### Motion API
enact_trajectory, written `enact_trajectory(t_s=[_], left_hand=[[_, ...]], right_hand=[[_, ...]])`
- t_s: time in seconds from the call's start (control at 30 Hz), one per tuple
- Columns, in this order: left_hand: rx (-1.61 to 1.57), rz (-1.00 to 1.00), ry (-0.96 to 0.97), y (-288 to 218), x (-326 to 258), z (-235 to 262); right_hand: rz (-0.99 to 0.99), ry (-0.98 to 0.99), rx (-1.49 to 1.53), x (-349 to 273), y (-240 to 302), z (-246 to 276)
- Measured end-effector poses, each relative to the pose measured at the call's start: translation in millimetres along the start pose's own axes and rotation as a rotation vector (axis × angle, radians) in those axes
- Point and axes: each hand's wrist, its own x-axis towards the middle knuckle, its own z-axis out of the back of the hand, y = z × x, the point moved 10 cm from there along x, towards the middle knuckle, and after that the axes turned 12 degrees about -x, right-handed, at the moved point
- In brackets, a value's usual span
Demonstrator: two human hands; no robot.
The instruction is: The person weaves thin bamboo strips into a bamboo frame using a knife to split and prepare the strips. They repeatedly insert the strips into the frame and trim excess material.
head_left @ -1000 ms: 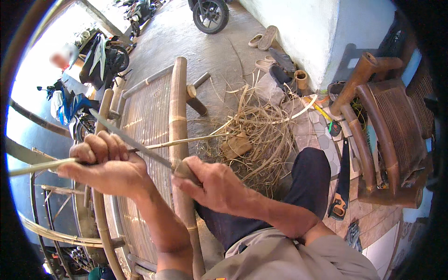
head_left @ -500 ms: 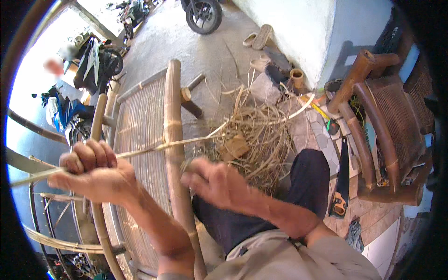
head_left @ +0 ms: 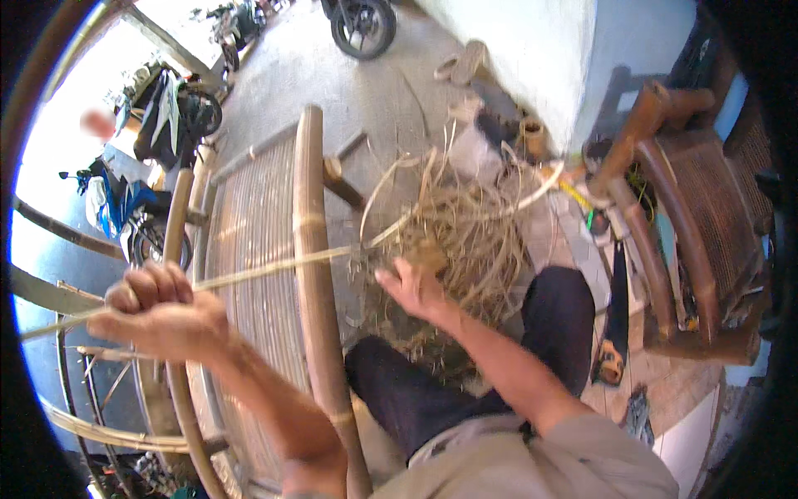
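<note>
My left hand (head_left: 162, 312) is closed in a fist round a long pale bamboo strip (head_left: 274, 265). The strip runs from the left edge, across the slatted bamboo bench (head_left: 253, 200) and its thick front pole (head_left: 309, 183), towards a heap of shavings. Just beyond that pole my right hand (head_left: 420, 291) is below the strip's far part, its fingers curled and blurred. A small dark, smeared shape shows at the strip near these fingers; what the right hand grips cannot be made out.
Curly bamboo shavings (head_left: 474, 224) lie heaped before my knees. On the right are a handsaw (head_left: 613, 316), a yellow tape measure (head_left: 573, 195) and a brown bamboo chair (head_left: 698, 224). Sandals (head_left: 470, 62) lie by the wall. Motorbikes (head_left: 170, 116) stand at the back left.
My right hand has moved right and away from me, from beside the bench pole to over the shavings. My left hand has shifted slightly left, still gripping the strip.
</note>
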Motion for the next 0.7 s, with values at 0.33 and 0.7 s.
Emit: enact_trajectory(t_s=[0.33, 0.7], left_hand=[[-0.107, 0.233, 0.156, -27.9, -1.3, -43.1], [-0.107, 0.226, 0.043, 41.5, -53.6, -3.4]], right_hand=[[0.177, -0.039, 0.15, -42.5, 33.3, 27.0], [0.144, -0.047, 0.352, -49.6, 52.4, 50.7]])
